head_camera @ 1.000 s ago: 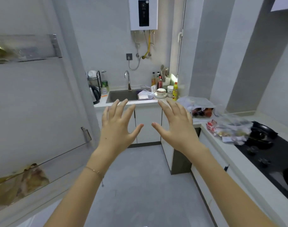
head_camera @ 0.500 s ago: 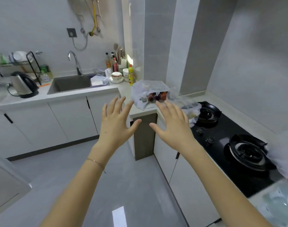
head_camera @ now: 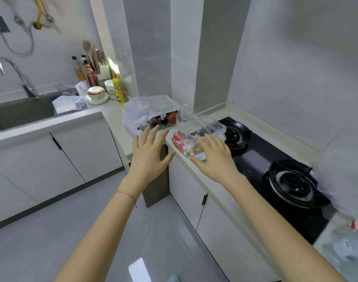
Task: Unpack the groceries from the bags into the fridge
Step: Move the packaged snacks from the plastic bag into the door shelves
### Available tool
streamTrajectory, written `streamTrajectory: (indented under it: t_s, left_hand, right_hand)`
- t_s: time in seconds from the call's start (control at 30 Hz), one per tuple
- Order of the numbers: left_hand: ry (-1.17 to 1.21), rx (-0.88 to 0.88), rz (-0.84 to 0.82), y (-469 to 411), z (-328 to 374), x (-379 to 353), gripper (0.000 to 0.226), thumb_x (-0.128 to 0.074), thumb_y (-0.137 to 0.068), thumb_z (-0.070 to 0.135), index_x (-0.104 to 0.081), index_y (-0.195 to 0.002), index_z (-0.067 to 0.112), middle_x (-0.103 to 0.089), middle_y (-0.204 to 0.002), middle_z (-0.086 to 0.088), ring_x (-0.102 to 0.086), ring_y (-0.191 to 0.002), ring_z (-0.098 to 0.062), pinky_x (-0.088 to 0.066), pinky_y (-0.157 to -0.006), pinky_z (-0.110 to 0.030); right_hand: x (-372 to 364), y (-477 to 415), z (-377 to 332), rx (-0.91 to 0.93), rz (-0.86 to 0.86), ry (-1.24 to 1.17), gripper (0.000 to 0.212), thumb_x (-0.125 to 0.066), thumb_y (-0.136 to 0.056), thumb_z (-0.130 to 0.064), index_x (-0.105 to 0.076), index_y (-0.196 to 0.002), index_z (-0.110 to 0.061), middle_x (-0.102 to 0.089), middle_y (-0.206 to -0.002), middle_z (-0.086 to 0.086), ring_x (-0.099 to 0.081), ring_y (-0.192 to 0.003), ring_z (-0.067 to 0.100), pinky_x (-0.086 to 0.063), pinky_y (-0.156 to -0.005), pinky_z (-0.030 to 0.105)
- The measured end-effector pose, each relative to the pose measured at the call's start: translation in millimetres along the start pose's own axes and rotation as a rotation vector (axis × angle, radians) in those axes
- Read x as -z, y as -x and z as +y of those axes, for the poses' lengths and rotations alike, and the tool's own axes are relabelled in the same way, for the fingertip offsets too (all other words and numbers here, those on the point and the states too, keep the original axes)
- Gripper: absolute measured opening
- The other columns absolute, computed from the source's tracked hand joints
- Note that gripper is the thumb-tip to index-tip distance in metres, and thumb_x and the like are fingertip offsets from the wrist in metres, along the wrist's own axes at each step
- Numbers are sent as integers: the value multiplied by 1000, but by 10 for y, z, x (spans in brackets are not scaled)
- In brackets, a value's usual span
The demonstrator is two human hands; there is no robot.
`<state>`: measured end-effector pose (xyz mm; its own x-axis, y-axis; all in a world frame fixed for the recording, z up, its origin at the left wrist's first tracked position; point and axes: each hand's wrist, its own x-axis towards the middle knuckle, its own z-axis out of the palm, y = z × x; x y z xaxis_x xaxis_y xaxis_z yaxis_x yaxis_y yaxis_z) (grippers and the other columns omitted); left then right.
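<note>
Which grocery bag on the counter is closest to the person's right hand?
The clear bag with red-and-white packets beside the stove; the right hand is at its near edge. The white bag at the corner sits nearer the left hand.

Small kitchen. Pale grey tiled walls (head_camera: 296, 68), one darker grey vertical wall strip (head_camera: 212, 58) in the corner. Light grey tiled floor (head_camera: 72, 231) with a bright glossy light reflection (head_camera: 138, 269). White L-shaped worktop (head_camera: 113, 112) over flat white base cabinets (head_camera: 86, 151) with slim black handles (head_camera: 56, 141). Recessed steel sink (head_camera: 21, 113) and curved chrome tap (head_camera: 15, 70) at left; black glass two-burner gas hob (head_camera: 259, 157) set into worktop at right. Lighting soft, even.
</note>
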<state>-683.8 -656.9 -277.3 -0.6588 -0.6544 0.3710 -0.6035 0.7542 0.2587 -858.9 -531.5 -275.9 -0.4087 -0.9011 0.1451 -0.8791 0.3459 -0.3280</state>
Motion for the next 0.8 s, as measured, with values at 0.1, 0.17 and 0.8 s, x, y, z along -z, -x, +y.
streamTrajectory:
  t_s: [0.1,0.17,0.8]
  left_hand:
    - [7,-43,-3,-411,-140,-173,71,-34,-89,64,-29,-151,29,-21,-160,-3,-8,-149,-27,-3,-118,-52]
    - [-1,-79,-31,-730,-242,-342,76,-24,-85,67,-28,-151,30,-20,-161,-3,-7,-150,-27,-1,-118,-53]
    - [-57,-152,-314,-2687,-598,-2045,83,-6,-82,68,-13,-155,30,-6,-163,-3,3,-150,-25,8,-117,-49]
  right_hand:
    - [-94,-365,76,-34,2,15,68,-45,-94,-54,-17,-152,-33,-17,-159,4,-11,-147,26,-12,-118,45]
    - [-158,-642,154,-67,4,26,69,-45,-94,-55,-16,-152,-31,-17,-160,4,-11,-147,26,-13,-117,44]
    - [-942,-2404,1351,-240,-72,65,67,-49,-94,-47,-24,-152,-22,-31,-154,8,-28,-141,27,-24,-113,41]
